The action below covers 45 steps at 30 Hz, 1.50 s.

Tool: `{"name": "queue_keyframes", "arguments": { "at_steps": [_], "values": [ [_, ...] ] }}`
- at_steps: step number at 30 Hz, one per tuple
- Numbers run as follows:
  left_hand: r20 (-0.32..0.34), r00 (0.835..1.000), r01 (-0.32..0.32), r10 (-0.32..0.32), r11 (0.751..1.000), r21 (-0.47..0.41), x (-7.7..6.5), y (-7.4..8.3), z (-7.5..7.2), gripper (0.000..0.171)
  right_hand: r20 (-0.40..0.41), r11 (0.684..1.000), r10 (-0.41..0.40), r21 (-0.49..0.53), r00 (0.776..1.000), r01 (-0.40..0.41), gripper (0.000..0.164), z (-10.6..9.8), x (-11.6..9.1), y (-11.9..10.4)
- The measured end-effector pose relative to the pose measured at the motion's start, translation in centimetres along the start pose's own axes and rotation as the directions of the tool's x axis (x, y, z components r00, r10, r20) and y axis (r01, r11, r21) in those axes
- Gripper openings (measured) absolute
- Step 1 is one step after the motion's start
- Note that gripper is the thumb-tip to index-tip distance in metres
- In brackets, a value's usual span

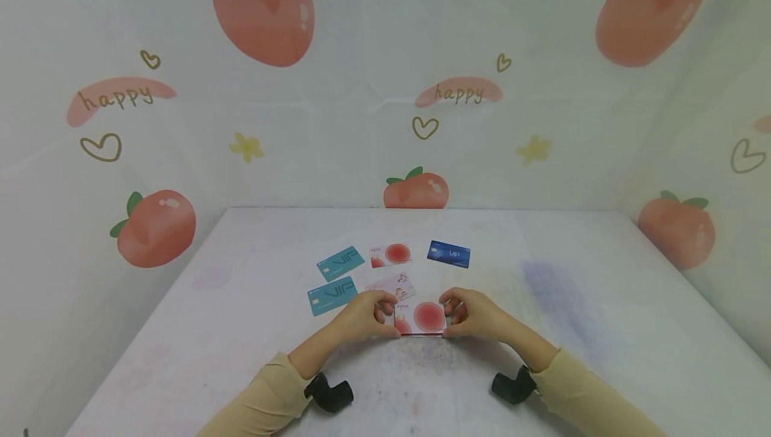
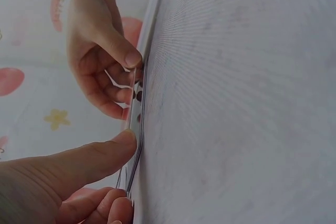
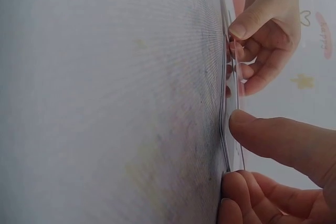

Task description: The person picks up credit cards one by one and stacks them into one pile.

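Note:
My left hand (image 1: 364,315) and right hand (image 1: 478,316) pinch opposite short edges of a white card with a red circle (image 1: 429,316), thumbs at the near corners. The wrist views show this card (image 3: 237,85) edge-on, held slightly above at least one other thin card (image 2: 139,153) lying close to the table. How many are underneath I cannot tell. Just behind the left fingers lies a pale pink card (image 1: 394,284), partly covered by that hand. Two teal VIP cards (image 1: 333,295) lie left of it.
Farther back on the white table (image 1: 241,370) are another red-circle card (image 1: 390,255) and a dark blue VIP card (image 1: 448,254). Black wrist devices (image 1: 330,393) sit below both forearms. A fruit-printed curtain (image 1: 337,122) surrounds the table's back and sides.

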State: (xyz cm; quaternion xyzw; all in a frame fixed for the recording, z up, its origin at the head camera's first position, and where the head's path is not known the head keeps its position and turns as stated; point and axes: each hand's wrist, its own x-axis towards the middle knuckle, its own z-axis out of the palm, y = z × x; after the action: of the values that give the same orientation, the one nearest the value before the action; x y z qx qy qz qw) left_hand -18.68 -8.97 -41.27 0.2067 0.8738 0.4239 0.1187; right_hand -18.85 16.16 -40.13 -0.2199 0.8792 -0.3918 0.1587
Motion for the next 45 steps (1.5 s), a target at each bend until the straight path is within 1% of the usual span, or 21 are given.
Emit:
{"name": "queue_keyframes", "arguments": {
  "at_steps": [22, 28, 33, 39, 45],
  "values": [
    [0.009, 1.0, -0.009, 0.009, 1.0, 0.008, 0.09, -0.15, 0.25, 0.049, 0.01, 0.999, 0.033, -0.02, 0.999, -0.033, 0.044, 0.17, 0.05, -0.05],
    [0.009, 1.0, -0.012, 0.012, 1.0, 0.021, 0.05, -0.09, 0.21, 0.048, 0.012, 0.999, 0.03, -0.035, 0.999, -0.03, 0.044, 0.17, 0.15, -0.02],
    [0.008, 1.0, -0.017, 0.017, 0.999, 0.037, 0.0, -0.02, 0.1, 0.047, 0.016, 0.998, 0.05, -0.04, 0.999, -0.049, 0.044, 0.18, 0.14, -0.14],
    [0.013, 1.0, -0.011, 0.011, 1.0, 0.029, -0.03, 0.05, 0.08, 0.047, 0.018, 0.997, 0.068, -0.032, 0.997, -0.068, 0.044, 0.19, 0.09, -0.3],
    [0.018, 1.0, -0.004, 0.003, 1.0, 0.028, -0.03, 0.08, 0.13, 0.046, 0.015, 0.997, 0.069, -0.034, 0.997, -0.069, 0.044, 0.2, 0.03, -0.42]
  ]
}}
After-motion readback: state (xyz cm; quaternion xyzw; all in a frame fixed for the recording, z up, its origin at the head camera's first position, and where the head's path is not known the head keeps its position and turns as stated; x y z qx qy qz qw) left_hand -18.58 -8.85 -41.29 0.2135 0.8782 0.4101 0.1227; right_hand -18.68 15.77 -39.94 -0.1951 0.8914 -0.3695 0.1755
